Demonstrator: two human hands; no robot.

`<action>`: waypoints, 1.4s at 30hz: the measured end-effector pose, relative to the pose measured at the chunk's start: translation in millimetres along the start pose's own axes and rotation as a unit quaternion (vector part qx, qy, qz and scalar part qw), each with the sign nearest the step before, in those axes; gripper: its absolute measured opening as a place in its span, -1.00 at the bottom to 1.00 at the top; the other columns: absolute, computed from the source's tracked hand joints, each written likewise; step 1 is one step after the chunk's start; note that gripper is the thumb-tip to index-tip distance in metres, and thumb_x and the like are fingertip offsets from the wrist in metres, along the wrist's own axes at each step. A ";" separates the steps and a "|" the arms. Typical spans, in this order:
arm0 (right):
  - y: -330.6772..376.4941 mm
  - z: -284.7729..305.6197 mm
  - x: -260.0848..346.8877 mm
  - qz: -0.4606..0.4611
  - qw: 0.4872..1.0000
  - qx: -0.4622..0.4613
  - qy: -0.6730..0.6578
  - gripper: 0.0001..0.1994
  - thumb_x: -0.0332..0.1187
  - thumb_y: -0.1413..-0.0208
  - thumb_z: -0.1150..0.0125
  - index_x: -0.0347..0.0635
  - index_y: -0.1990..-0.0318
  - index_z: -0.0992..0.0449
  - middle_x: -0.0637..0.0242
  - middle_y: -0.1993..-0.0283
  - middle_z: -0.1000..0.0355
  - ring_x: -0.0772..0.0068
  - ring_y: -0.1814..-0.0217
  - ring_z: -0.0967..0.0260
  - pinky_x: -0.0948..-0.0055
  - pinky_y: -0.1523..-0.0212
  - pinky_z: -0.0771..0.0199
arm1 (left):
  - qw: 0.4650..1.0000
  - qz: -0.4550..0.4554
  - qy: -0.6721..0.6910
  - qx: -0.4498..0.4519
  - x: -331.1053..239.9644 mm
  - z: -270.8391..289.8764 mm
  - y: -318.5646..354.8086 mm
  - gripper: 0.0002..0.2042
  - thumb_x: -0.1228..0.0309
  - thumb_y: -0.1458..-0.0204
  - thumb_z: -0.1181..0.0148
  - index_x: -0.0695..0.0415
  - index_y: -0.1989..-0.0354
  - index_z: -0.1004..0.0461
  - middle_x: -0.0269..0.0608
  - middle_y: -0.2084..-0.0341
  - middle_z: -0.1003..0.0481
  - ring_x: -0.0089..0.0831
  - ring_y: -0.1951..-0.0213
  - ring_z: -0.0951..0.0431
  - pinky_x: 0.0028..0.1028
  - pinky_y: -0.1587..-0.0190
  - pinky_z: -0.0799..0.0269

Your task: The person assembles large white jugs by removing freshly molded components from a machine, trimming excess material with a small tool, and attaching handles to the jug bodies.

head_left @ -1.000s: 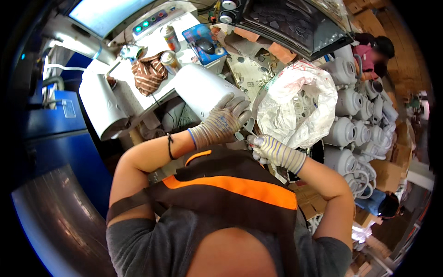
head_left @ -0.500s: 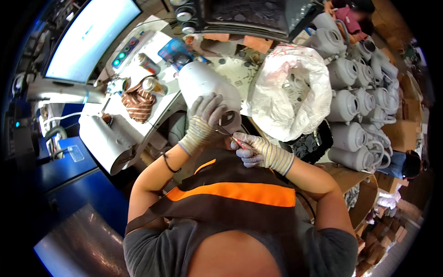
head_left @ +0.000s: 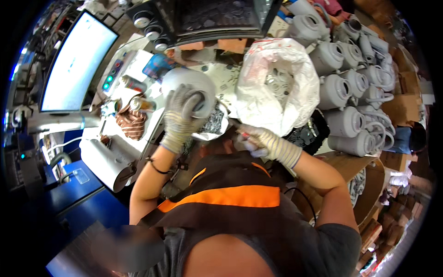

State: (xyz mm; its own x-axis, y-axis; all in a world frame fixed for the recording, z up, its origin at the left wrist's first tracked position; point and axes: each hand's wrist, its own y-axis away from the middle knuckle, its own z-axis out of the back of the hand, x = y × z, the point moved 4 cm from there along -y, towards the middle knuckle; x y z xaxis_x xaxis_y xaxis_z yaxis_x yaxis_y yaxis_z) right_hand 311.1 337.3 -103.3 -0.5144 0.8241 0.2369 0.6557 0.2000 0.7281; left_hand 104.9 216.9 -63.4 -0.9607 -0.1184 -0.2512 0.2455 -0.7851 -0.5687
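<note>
My left hand (head_left: 181, 111), in a striped pale work glove, is closed on the neck end of a light grey plastic jug (head_left: 189, 79). The jug's round mouth points toward me beside my fingers. Gloved as well, my right hand (head_left: 259, 142) grips a small red-handled tool (head_left: 244, 134) with a thin dark tip. That tip is apart from the jug's mouth, off to its right; the tool's exact kind is too small to tell. Below the jug, between my hands, a white bag (head_left: 208, 136) holds grey scraps.
A white sack (head_left: 244, 99) with clear rings stands right of the jug. Farther right are several stacked grey jugs (head_left: 334, 92). A monitor (head_left: 76, 64), a brown striped cloth (head_left: 131, 123) and a white cylinder (head_left: 104, 159) are at left. A dark open-fronted machine (head_left: 219, 33) stands behind.
My right hand and the red-handled tool have drawn away from the jug's mouth. The jug has turned and shifted left in my left hand, uncovering the bag of scraps. The whole view has shifted.
</note>
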 end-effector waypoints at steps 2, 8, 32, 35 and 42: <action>-7.7 80.6 33.6 0.098 0.978 -0.176 0.060 -0.62 0.07 -0.08 -0.12 -0.08 0.30 -0.42 0.37 0.53 -0.36 0.61 0.72 -0.17 0.63 0.79 -0.07 | 0.999 0.043 -0.009 -0.033 20.0 12.7 -6.6 -0.46 0.27 0.41 -0.45 0.00 0.13 -0.44 0.06 -0.05 -0.35 0.04 -0.07 -0.34 -0.10 -0.09 -0.23; -77.9 231.5 124.1 0.188 0.480 -0.517 0.683 -0.66 -0.11 -0.12 -0.04 -0.20 0.16 -0.49 0.01 0.16 -0.50 0.05 0.25 -0.49 0.12 0.30 -0.49 | 0.999 0.025 0.015 -0.023 -4.1 59.3 -64.6 -0.79 0.42 0.40 -0.37 0.15 0.59 -0.44 0.17 -0.02 -0.35 0.05 0.06 -0.46 -0.18 0.06 -0.39; 102.0 -58.8 135.5 0.501 0.338 -0.230 0.763 -0.83 -0.36 0.10 -0.30 -0.22 0.37 -0.49 0.18 0.29 -0.46 0.16 0.26 -0.44 0.28 0.22 -0.43 | 0.947 -0.155 -0.001 0.280 -118.3 -3.4 -104.7 -0.81 0.30 0.09 -0.14 0.03 0.28 -0.48 -0.25 0.39 -0.47 -0.26 0.27 -0.48 -0.25 0.17 -0.35; 95.2 -57.2 132.2 0.461 0.368 -0.211 0.780 -0.83 -0.31 0.12 -0.31 -0.22 0.42 -0.54 0.16 0.23 -0.46 0.14 0.23 -0.43 0.30 0.19 -0.44 | 0.959 -0.170 -0.001 0.225 -116.4 -9.5 -94.7 -0.85 0.29 0.07 -0.12 0.02 0.34 -0.47 -0.22 0.40 -0.47 -0.26 0.29 -0.49 -0.24 0.20 -0.35; 80.9 -52.3 125.6 0.400 0.334 -0.352 0.778 -0.75 -0.17 0.06 -0.17 -0.19 0.41 -0.57 0.14 0.18 -0.47 0.15 0.20 -0.42 0.20 0.17 -0.39 | 0.946 -0.116 0.019 0.301 -125.8 -12.2 -100.8 -0.79 0.26 0.04 -0.09 0.07 0.30 -0.51 -0.19 0.40 -0.53 -0.22 0.29 -0.52 -0.22 0.17 -0.37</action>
State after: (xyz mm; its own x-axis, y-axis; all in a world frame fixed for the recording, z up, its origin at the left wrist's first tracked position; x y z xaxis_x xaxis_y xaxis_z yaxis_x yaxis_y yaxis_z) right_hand 270.7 429.3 19.0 -0.3538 -0.9168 0.1853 0.9165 -0.3794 -0.1271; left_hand 202.5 318.3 16.0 -0.9714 0.1131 -0.2088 -0.1015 -0.9927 -0.0659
